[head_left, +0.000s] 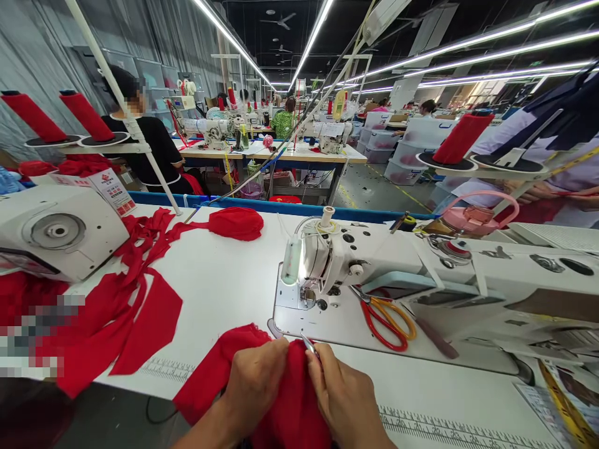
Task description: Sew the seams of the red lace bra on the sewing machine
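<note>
In the head view, work on the soft red woven cloth (299,399) looks partway along: it is gathered up in the hands at the near edge of the white tabletop (224,280), in front of the white metal sewing machine (374,252) and clear of its needle. The left hand (257,377) is closed, pinching the cloth; the right hand (341,393) grips a small pointed silver metal tool (309,344), its tip beside the cloth. I would judge this a trimming or unpicking step, not yet finished; how much of the piece is sewn cannot be told. The heap of loose red fabric pieces (154,318) at the left may be work left or work done.

Counting: one cloth in hand, one silver tool, one pair of scissors with a red and an orange handle loop (386,321), one rounded red fabric bundle (236,223), and three tall red thread cones (88,118) on the nearest stands, two left and one right. The heaped pieces overlap too much to count
</note>
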Motion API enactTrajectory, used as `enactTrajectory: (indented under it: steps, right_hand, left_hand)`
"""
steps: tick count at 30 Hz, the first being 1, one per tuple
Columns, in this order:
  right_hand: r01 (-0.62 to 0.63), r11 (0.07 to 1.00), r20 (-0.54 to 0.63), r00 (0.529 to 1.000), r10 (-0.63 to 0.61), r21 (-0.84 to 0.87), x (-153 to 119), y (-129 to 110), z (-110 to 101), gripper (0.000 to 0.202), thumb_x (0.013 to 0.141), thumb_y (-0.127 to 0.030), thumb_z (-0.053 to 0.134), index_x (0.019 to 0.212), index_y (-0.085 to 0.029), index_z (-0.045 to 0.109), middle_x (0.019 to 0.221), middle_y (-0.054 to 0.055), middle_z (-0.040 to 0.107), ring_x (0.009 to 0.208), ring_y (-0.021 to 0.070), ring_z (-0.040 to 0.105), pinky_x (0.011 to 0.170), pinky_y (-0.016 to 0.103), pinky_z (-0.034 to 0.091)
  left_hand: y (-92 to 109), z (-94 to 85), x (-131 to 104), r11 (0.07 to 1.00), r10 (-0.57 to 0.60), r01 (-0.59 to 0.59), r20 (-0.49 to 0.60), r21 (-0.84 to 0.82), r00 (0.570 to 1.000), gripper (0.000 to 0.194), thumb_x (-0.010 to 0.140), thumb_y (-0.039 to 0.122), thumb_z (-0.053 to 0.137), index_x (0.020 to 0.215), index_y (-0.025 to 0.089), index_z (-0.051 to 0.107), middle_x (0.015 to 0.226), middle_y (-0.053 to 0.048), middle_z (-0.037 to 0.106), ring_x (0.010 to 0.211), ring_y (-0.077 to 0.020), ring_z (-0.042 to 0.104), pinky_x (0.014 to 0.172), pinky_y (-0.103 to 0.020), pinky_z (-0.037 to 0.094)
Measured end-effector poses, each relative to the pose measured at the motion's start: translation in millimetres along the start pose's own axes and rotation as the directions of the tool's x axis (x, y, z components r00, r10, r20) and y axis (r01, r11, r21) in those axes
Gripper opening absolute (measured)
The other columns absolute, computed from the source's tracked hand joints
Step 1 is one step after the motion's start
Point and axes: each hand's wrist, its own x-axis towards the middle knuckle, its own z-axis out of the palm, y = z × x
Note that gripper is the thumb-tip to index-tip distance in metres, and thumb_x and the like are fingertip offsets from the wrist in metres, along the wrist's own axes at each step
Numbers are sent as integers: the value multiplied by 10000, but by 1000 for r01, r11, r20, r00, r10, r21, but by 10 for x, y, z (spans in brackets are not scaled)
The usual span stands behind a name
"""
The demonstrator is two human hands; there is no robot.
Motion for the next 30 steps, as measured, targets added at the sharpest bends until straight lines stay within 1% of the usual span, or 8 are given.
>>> enactTrajectory:
  steps: [7,10,14,18,19,22,26,30]
  right_hand:
    - [-36,967,193,981,-14,252,-70,9,-125,202,1072,-305,328,999,-236,503,640,-52,645,486,152,644,457,245,381]
    - [-188,912,281,956,84,365,-19,4,-149,205,1033,-409,452,1132,-247,528,733,-26,699,528,168,650,512,250,434]
    - [-404,765,486,863,137,501,243,23,-167,392,954,-438,573,1304,-266,535,747,-33,690,604,182,630,570,261,465]
    - [-468,701,614,787,54,538,485,35,-165,54,886,-258,584,893,-250,638,711,-54,613,654,151,559,577,233,400]
    - [-460,714,622,782,45,528,512,32,-162,120,875,-221,562,756,-234,578,656,-63,558,621,137,510,553,227,362]
    - [-423,753,611,791,35,505,522,12,-139,260,875,-181,513,641,-221,407,580,-77,420,569,118,397,515,227,278]
    - [-358,790,561,828,21,498,456,-19,-66,295,923,-244,504,655,-228,383,557,-81,392,534,116,359,498,235,261]
    - [-333,802,494,868,55,496,381,-35,-33,262,962,-352,494,726,-242,473,570,-75,471,515,129,425,505,237,319]
  left_hand:
    - [0,-29,38,948,-249,260,82,-185,965,176,1004,110,410,1018,214,551,907,-35,627,819,-151,631,714,-254,537]
    - [-21,-44,32,949,-234,238,43,-209,971,179,993,85,446,1027,215,564,969,-51,603,901,-162,605,728,-265,518]
    - [-60,-77,20,955,-89,87,5,-282,996,261,949,12,484,1069,221,584,957,-39,620,913,-173,569,783,-312,498]
    - [-73,-113,20,943,-63,53,-19,-328,998,266,931,-6,478,1020,219,587,940,-33,620,891,-172,555,797,-337,479]
    - [-71,-120,22,936,-59,52,-12,-347,998,258,931,-5,467,998,218,579,933,-29,624,878,-169,555,796,-341,472]
    - [-67,-135,28,922,-25,31,20,-385,999,249,935,-1,423,933,221,535,856,-7,635,809,-164,539,779,-357,441]
    - [-75,-130,17,948,-22,27,20,-317,1000,247,941,10,399,887,234,489,752,16,602,713,-160,468,708,-349,384]
    - [-89,-107,14,911,-251,254,53,-324,967,227,999,108,375,852,232,495,767,-4,576,765,-179,497,715,-335,421]
